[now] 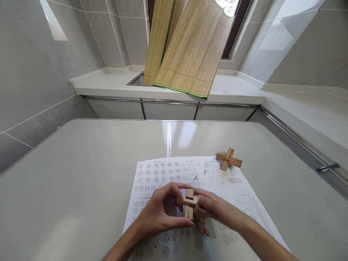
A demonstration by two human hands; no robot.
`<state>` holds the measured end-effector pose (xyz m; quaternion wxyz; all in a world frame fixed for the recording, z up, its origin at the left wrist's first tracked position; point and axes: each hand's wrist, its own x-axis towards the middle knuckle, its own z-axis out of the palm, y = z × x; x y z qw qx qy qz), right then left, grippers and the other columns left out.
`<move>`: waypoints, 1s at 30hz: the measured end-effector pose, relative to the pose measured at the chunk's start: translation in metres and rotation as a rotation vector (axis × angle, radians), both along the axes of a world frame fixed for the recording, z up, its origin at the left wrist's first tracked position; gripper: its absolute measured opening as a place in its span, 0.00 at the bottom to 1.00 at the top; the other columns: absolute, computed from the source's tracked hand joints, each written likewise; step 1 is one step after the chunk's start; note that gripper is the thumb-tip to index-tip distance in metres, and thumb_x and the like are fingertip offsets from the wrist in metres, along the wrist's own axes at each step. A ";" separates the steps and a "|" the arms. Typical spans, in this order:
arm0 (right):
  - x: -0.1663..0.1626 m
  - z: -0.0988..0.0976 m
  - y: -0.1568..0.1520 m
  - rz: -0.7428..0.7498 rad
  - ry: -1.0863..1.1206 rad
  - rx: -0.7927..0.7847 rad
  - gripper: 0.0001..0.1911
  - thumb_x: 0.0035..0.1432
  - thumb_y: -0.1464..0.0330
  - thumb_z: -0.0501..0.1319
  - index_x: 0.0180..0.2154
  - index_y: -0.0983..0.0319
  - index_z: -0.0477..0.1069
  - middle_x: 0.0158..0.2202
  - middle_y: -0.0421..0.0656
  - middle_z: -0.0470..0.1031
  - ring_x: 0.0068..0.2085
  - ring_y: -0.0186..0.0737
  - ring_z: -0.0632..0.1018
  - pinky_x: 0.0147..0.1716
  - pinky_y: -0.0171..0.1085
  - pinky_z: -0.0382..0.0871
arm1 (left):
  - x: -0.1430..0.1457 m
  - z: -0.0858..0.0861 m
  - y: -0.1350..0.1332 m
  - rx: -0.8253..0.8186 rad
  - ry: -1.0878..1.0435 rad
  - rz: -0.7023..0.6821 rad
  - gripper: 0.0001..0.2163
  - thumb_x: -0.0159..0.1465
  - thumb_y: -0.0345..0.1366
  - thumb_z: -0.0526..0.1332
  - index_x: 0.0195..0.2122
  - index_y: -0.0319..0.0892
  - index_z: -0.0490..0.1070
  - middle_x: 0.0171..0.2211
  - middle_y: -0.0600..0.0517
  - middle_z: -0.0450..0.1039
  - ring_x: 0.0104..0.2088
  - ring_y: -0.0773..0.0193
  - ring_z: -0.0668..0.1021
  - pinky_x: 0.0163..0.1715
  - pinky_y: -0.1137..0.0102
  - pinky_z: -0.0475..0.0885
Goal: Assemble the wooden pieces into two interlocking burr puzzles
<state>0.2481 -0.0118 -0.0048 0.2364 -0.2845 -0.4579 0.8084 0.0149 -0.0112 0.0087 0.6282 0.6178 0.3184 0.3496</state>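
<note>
Between both hands is a small wooden burr puzzle point(191, 202) made of interlocking blocks, raised over a printed sheet. My left hand point(163, 210) curls around its left side, thumb below and index finger above. From the right, my right hand point(214, 206) pinches it, with the thumb on top and other fingers beneath, partly hidden. Farther off, a second set of wooden puzzle pieces point(229, 158), crossed over one another, rests on the upper right corner of the paper sheet point(146, 170). Rows of small line drawings cover that sheet.
The pale table point(81, 181) has a seam down its middle. Beyond it runs a white ledge point(108, 85) where a bamboo mat point(190, 54) with green edging hangs over a sink point(136, 79). Tiled walls stand on both sides, and a metal rail point(293, 139) follows the right edge.
</note>
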 end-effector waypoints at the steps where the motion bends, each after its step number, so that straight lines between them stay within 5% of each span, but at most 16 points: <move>1: 0.000 0.001 0.000 0.000 -0.006 -0.001 0.35 0.65 0.41 0.61 0.57 0.65 0.70 0.32 0.44 0.79 0.27 0.38 0.79 0.26 0.35 0.73 | 0.000 0.001 0.000 0.014 0.006 0.000 0.20 0.55 0.36 0.79 0.35 0.42 0.67 0.59 0.42 0.75 0.50 0.55 0.81 0.49 0.62 0.75; 10: -0.001 0.002 -0.002 -0.045 -0.024 0.028 0.31 0.66 0.42 0.61 0.51 0.64 0.69 0.30 0.42 0.78 0.27 0.39 0.79 0.26 0.36 0.73 | -0.001 0.004 0.001 0.078 0.039 0.024 0.18 0.55 0.35 0.79 0.33 0.42 0.68 0.60 0.43 0.75 0.55 0.51 0.80 0.56 0.59 0.73; 18: 0.000 -0.004 -0.002 -0.110 -0.072 0.056 0.28 0.68 0.42 0.59 0.47 0.61 0.66 0.28 0.41 0.80 0.23 0.39 0.79 0.23 0.36 0.73 | 0.001 0.004 0.000 0.297 0.165 0.046 0.13 0.58 0.38 0.77 0.27 0.42 0.75 0.59 0.46 0.77 0.54 0.51 0.82 0.59 0.59 0.72; 27: 0.005 -0.005 0.000 -0.062 -0.072 0.068 0.27 0.68 0.44 0.59 0.49 0.61 0.67 0.31 0.43 0.81 0.25 0.39 0.80 0.25 0.37 0.73 | 0.001 0.002 -0.002 0.320 0.180 0.042 0.14 0.57 0.41 0.78 0.29 0.42 0.74 0.60 0.45 0.77 0.53 0.52 0.82 0.58 0.59 0.73; 30: 0.006 -0.003 0.001 -0.040 -0.076 0.059 0.27 0.67 0.44 0.61 0.49 0.62 0.67 0.31 0.42 0.80 0.25 0.39 0.80 0.26 0.36 0.73 | 0.000 0.002 -0.003 0.291 0.157 0.029 0.15 0.57 0.40 0.78 0.34 0.43 0.73 0.59 0.44 0.77 0.48 0.56 0.82 0.51 0.62 0.76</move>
